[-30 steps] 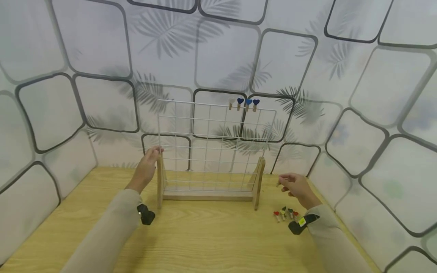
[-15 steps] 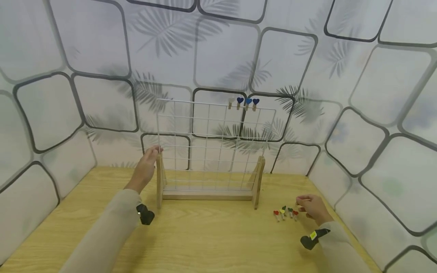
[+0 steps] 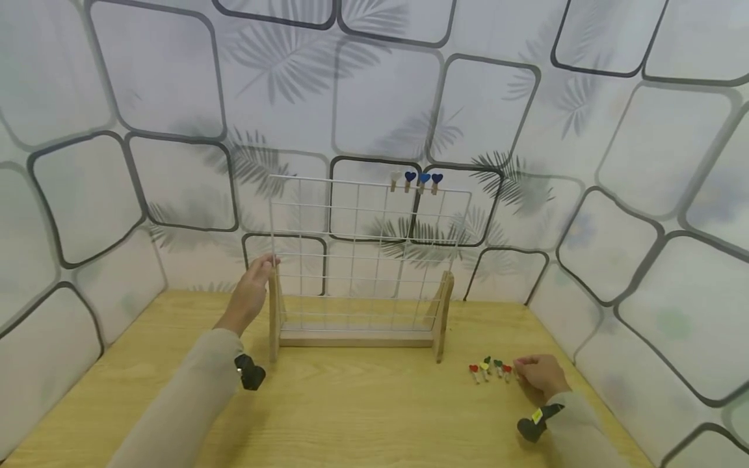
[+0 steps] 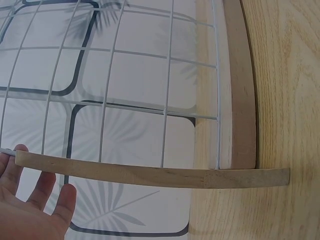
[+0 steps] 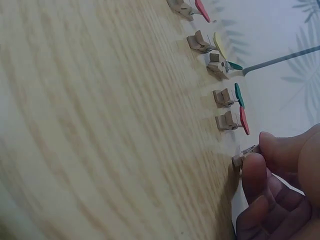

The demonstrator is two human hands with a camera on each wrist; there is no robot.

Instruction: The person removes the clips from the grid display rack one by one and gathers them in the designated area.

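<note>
My left hand grips the left side of a white wire grid rack, right where the wire meets the top of the wooden leg. Close over the tabletop at the right, my right hand pinches a small wooden clothespin between thumb and forefinger; its upper end is hidden by the fingers. Just left of that hand lie several heart-topped clothespins: red, yellow, green and another red. White and blue heart clothespins are clipped along the rack's top wire.
The rack's wooden base bar and right leg stand on the wood-grain table. Behind and at both sides rises a patterned wall covering with leaf and rounded-square prints.
My right hand has moved right and nearer, from beside the rack's right leg down to the tabletop by the loose clothespins, with the clothespin in its fingers. My left hand stays on the rack.
</note>
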